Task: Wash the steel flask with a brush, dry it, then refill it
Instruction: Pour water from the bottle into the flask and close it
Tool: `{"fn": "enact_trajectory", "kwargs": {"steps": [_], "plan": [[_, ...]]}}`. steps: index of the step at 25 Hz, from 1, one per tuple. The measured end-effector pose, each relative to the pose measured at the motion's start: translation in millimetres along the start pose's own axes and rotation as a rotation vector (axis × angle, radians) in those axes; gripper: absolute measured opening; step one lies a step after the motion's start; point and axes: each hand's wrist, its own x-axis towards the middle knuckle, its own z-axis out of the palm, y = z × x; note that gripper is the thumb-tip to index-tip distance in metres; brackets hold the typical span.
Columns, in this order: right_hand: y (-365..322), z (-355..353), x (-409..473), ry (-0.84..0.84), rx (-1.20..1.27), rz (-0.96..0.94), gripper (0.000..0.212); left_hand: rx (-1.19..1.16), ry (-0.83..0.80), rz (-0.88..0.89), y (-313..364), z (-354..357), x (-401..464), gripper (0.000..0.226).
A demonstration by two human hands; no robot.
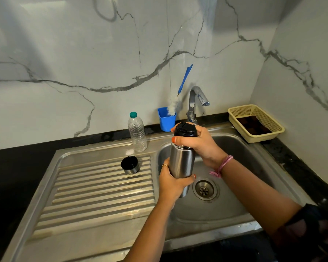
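Observation:
I hold the steel flask (181, 161) upright over the sink basin (240, 148). My left hand (171, 183) wraps its lower body. My right hand (199, 142) grips the black stopper (185, 129) at the flask's mouth; a thin gap shows between stopper and neck. The flask's steel cup lid (130, 165) lies on the drainboard (95, 190), black inside facing up. A bottle brush (179, 97) with a blue handle and white bristles stands in a blue holder (166, 120) behind the sink. A clear plastic water bottle (137, 132) with a green cap stands left of the holder.
The chrome tap (195, 100) rises behind the flask, spout pointing right, no water running. The drain (204, 189) lies just right of the flask's base. A cream plastic basket (256, 122) sits on the black counter at the back right. Marble walls close the back and right.

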Motion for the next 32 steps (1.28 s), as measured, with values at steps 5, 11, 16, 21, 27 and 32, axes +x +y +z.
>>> {"fn": "enact_trajectory", "kwargs": {"steps": [5, 11, 16, 21, 27, 32], "plan": [[6, 12, -4, 0.162, 0.027, 0.012, 0.038, -0.009, 0.064, -0.011, -3, 4, -1, 0.073], [12, 26, -7, 0.314, 0.003, 0.01, 0.03, -0.033, 0.116, -0.017, -3, 6, -4, 0.072], [18, 38, -5, 0.472, -0.093, 0.032, 0.034, -0.045, 0.202, -0.051, -8, 12, -5, 0.083], [18, 47, -6, 0.557, -0.115, 0.05, 0.027, -0.062, 0.214, -0.035, -10, 12, -5, 0.086], [12, 42, -6, 0.37, 0.001, 0.019, 0.035, -0.02, 0.135, -0.042, -10, -5, -4, 0.083], [7, 32, -6, 0.082, 0.062, -0.017, 0.044, -0.032, 0.077, -0.049, -4, -35, -4, 0.072]]}}
